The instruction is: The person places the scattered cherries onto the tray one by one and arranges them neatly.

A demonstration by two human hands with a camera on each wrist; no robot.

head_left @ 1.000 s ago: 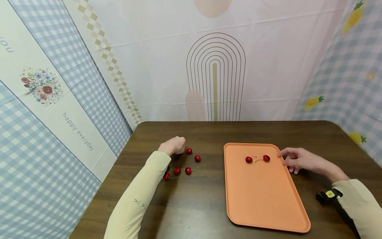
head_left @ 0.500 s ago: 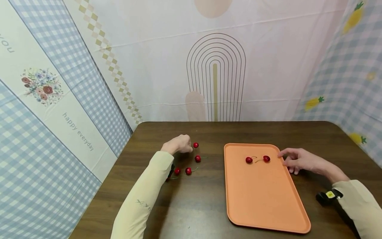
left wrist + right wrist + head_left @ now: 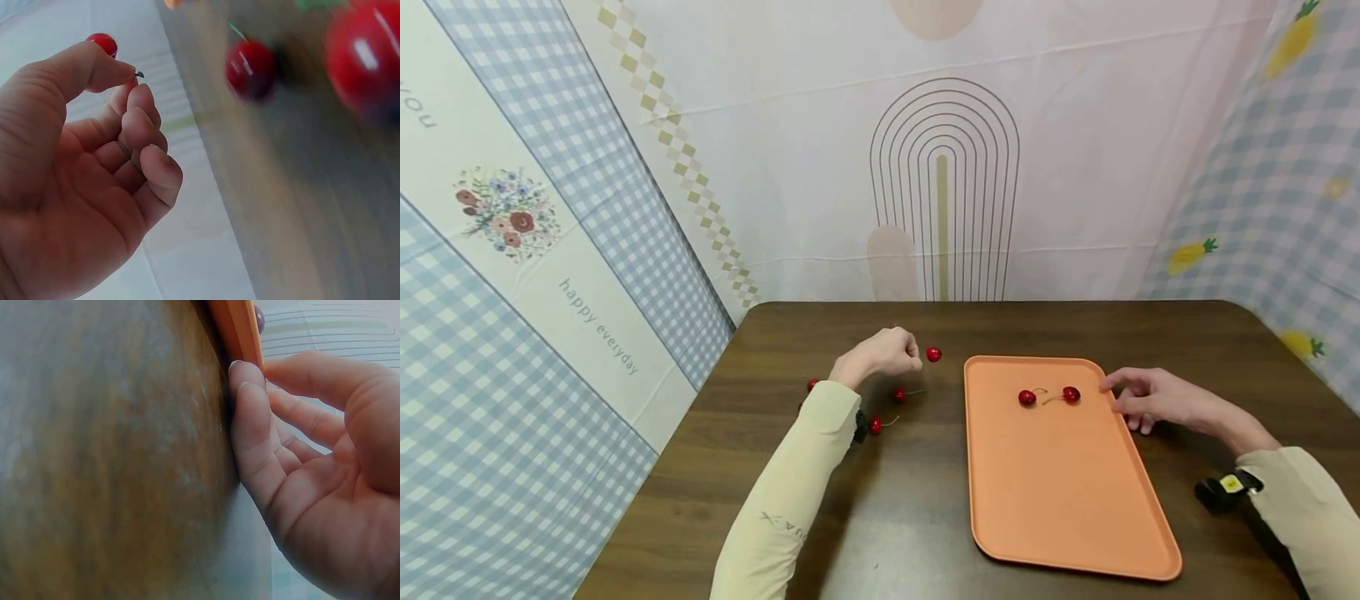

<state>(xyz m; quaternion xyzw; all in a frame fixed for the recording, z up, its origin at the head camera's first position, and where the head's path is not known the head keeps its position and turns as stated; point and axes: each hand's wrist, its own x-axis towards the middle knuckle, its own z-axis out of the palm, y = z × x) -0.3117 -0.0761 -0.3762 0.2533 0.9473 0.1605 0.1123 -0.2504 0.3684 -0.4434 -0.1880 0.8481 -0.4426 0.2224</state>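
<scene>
My left hand [image 3: 883, 354] pinches a red cherry [image 3: 933, 354] by its stem, above the far part of the table. In the left wrist view the stem's end [image 3: 140, 75] pokes out between thumb and fingertips, and the cherry [image 3: 103, 44] shows beyond the thumb. The orange tray [image 3: 1060, 492] is just to the right, bearing one cherry [image 3: 1027, 398] and another cherry [image 3: 1071, 395]. My right hand [image 3: 1168, 402] grips the tray's right rim between thumb and fingers; the right wrist view shows these fingers [image 3: 253, 419] against the tray's outer side.
Loose cherries lie on the dark wooden table [image 3: 917, 517]: one [image 3: 899, 394] below my left hand, one [image 3: 876, 426] beside the wrist camera, one [image 3: 812, 383] left of the sleeve. My left forearm hides part of this area. A printed cloth [image 3: 775, 183] hangs behind the table.
My left hand has moved right and upward, carrying the cherry from the left group toward the tray. A cherry left of the sleeve has come into view. The right hand and tray stay put.
</scene>
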